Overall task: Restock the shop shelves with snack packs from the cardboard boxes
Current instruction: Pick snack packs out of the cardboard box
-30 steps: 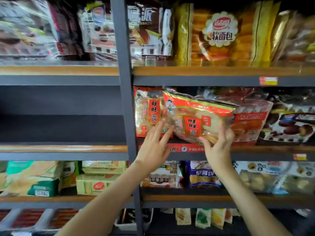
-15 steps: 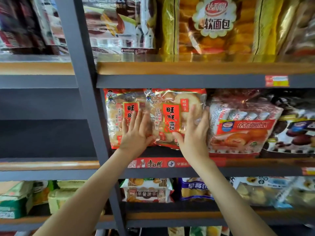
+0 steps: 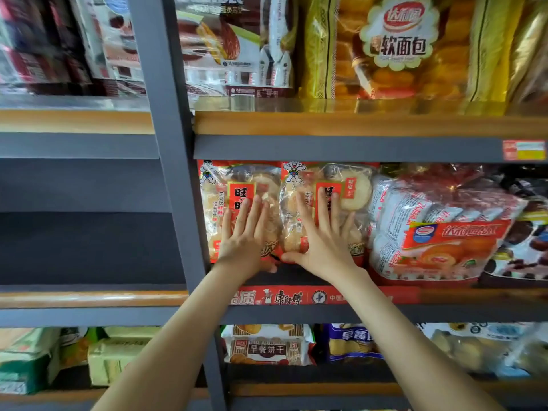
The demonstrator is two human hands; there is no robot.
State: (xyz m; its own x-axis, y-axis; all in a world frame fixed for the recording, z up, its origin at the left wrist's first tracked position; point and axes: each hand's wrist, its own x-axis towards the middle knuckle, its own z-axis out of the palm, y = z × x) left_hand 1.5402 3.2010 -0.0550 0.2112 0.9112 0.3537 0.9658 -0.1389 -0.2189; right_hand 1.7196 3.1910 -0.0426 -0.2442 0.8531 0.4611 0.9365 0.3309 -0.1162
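Middle shelf (image 3: 355, 312), right bay: two rice cracker packs stand upright side by side, long axis vertical, printed fronts facing out. Left pack (image 3: 219, 203) sits just beside the grey upright post (image 3: 166, 173); right pack (image 3: 353, 191) touches it on one side and on the other presses against a swiss roll bag (image 3: 439, 232), which crowds that side and leans slightly. Further right, a dark chocolate snack bag (image 3: 527, 232), partly cut off. Left hand (image 3: 246, 235) lies flat on the left pack, fingers straight and spread, pressing, not gripping. Right hand (image 3: 323, 235) is flat on the right pack the same way, thumb out low near the pack's bottom edge; nothing grasped by either. Shelf above holds a soft bread bag (image 3: 397, 48) and pie packs (image 3: 231, 48). Shelf below holds breakfast biscuit packs (image 3: 267, 345). Left bay at the same level is dark; green packs (image 3: 112, 357) sit on the shelf beneath it.
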